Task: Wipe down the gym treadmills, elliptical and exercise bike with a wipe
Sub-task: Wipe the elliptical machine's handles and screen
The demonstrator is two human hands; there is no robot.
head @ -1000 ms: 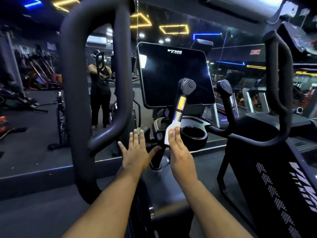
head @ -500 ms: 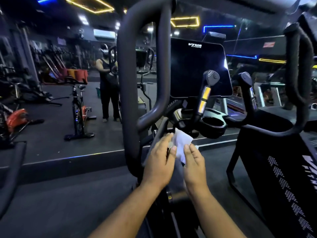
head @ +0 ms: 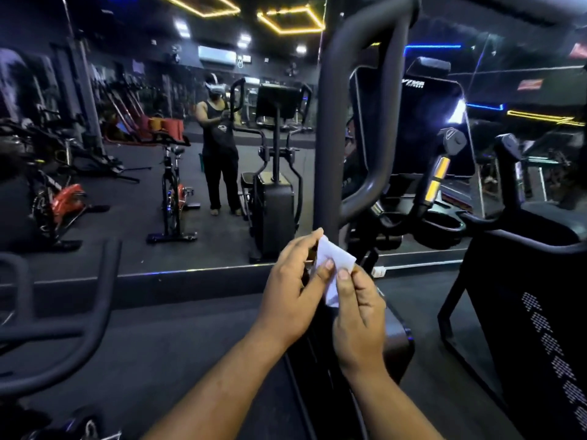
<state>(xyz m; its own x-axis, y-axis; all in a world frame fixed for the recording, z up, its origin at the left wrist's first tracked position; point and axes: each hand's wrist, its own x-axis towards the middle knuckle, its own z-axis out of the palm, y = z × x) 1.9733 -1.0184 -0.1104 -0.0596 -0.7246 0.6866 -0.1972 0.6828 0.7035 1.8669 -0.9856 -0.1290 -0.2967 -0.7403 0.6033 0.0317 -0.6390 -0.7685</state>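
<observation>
The head view looks down on both hands held together in front of the chest, each pinching the white wipe (head: 334, 270). The left hand (head: 293, 292) grips its left edge with thumb and curled fingers; the right hand (head: 360, 315) nips the lower right part between thumb and forefinger. The wipe hangs free in the air between them, touching no machine, so this looks like a pause to refold or turn it to a fresh face, not a wiping stroke. The next move likely calls for one hand to take the wipe alone and press it flat against a bar. Just beyond the hands rises the elliptical's looped handle (head: 355, 122), with the dark screen (head: 422, 128) and cup holder (head: 444, 225) farther right. A wall mirror (head: 158, 138) ahead reflects the dim gym, its exercise bike (head: 173, 198) well left of the hands, over black rubber floor (head: 190, 328).
</observation>
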